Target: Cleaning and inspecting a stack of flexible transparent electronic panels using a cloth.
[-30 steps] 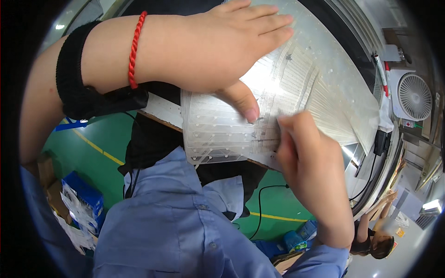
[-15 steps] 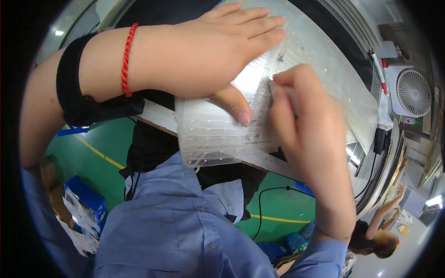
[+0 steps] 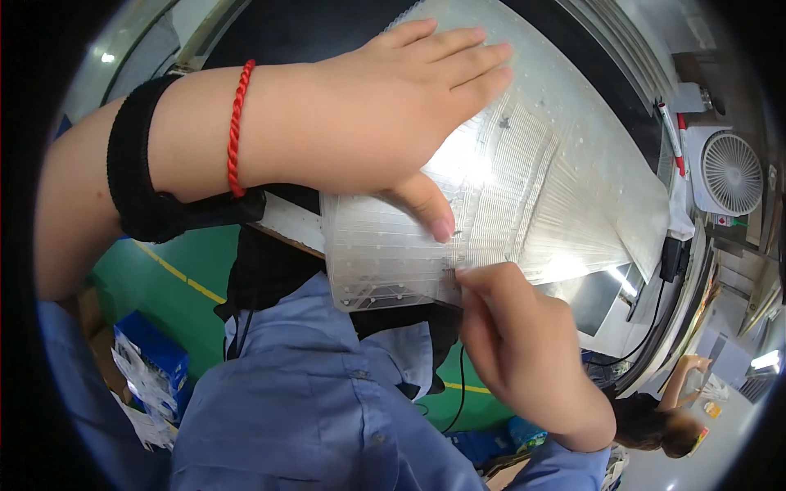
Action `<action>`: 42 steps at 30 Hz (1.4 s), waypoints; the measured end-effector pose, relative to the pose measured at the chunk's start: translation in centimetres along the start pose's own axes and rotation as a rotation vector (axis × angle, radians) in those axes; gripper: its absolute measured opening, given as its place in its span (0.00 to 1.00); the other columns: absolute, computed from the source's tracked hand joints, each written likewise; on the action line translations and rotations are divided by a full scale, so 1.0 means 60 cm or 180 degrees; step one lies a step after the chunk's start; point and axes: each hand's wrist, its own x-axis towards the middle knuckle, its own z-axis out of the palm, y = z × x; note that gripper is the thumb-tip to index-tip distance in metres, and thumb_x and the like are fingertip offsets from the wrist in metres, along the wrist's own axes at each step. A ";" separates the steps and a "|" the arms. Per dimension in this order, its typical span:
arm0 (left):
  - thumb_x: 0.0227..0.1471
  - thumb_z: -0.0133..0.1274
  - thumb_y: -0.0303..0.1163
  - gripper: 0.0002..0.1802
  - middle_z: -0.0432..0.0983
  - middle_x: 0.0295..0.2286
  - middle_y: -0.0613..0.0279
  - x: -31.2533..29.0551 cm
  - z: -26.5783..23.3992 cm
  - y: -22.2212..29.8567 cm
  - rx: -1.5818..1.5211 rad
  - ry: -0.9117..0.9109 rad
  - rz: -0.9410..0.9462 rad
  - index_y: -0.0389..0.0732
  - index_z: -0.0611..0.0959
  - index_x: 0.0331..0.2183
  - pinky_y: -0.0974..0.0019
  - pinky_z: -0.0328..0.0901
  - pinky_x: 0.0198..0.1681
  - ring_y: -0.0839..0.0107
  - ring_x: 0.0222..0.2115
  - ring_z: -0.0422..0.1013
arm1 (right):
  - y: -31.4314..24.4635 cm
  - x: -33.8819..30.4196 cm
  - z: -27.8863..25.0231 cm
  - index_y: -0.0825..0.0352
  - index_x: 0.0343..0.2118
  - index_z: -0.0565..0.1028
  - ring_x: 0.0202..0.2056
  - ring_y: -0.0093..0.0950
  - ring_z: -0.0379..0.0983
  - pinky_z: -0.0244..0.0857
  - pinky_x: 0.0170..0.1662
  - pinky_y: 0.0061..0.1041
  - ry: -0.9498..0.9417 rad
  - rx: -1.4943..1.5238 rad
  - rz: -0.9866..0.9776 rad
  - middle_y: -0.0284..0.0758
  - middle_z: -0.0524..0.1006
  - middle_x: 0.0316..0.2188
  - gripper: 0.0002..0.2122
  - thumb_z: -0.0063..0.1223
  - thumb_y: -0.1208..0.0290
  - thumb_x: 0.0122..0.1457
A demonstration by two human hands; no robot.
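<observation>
My left hand (image 3: 368, 119) lies flat with fingers spread across a translucent plastic sheet (image 3: 381, 254) marked with fine parallel lines and small dots. Its thumb points toward me, near some small dark marks on the sheet. At the sheet's near edge, my right hand (image 3: 528, 352) is closed in a pinch, fingertips touching the lined band. Whatever it pinches is hidden by the fingers. Under and beyond the lined sheet spreads a larger, cloudy translucent sheet (image 3: 589, 123).
A white fan (image 3: 731, 168) stands at the right, beside marker pens (image 3: 675, 135). A black cable adapter (image 3: 673, 260) is at the table's right edge. Blue boxes (image 3: 150, 352) sit on the green floor at left. Another person (image 3: 647, 417) is at the far right.
My right hand has come toward me, from the middle of the lined band to its near edge, still pinched. My left hand stays flat, shifting only slightly in the view.
</observation>
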 end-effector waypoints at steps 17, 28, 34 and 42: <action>0.32 0.60 0.67 0.70 0.47 0.66 0.42 0.004 -0.012 0.002 -0.0044 -0.0193 -0.0041 0.30 0.54 0.64 0.44 0.41 0.68 0.45 0.68 0.43 | -0.008 -0.033 0.029 0.68 0.42 0.71 0.21 0.44 0.74 0.68 0.24 0.42 0.0384 -0.0294 0.0440 0.45 0.76 0.25 0.10 0.54 0.77 0.57; 0.32 0.54 0.75 0.73 0.44 0.67 0.43 0.010 -0.019 0.005 0.0017 -0.0382 -0.0097 0.31 0.53 0.65 0.44 0.38 0.69 0.46 0.68 0.41 | -0.011 -0.044 0.025 0.66 0.37 0.70 0.19 0.42 0.74 0.67 0.22 0.41 0.0442 -0.0356 0.0426 0.41 0.74 0.19 0.07 0.54 0.75 0.56; 0.32 0.53 0.75 0.72 0.45 0.67 0.42 0.010 -0.026 0.003 0.0026 -0.0486 -0.0145 0.30 0.53 0.65 0.44 0.39 0.69 0.45 0.68 0.41 | 0.021 0.019 0.019 0.65 0.38 0.70 0.18 0.38 0.75 0.68 0.21 0.39 0.0731 -0.0658 0.0574 0.39 0.74 0.19 0.07 0.51 0.76 0.56; 0.31 0.56 0.73 0.72 0.45 0.67 0.42 0.006 -0.028 0.006 -0.0057 -0.0508 -0.0168 0.30 0.53 0.65 0.43 0.39 0.69 0.45 0.68 0.41 | 0.031 0.055 0.005 0.64 0.37 0.70 0.18 0.41 0.74 0.69 0.21 0.37 0.1244 -0.0395 0.0413 0.38 0.73 0.18 0.07 0.54 0.77 0.55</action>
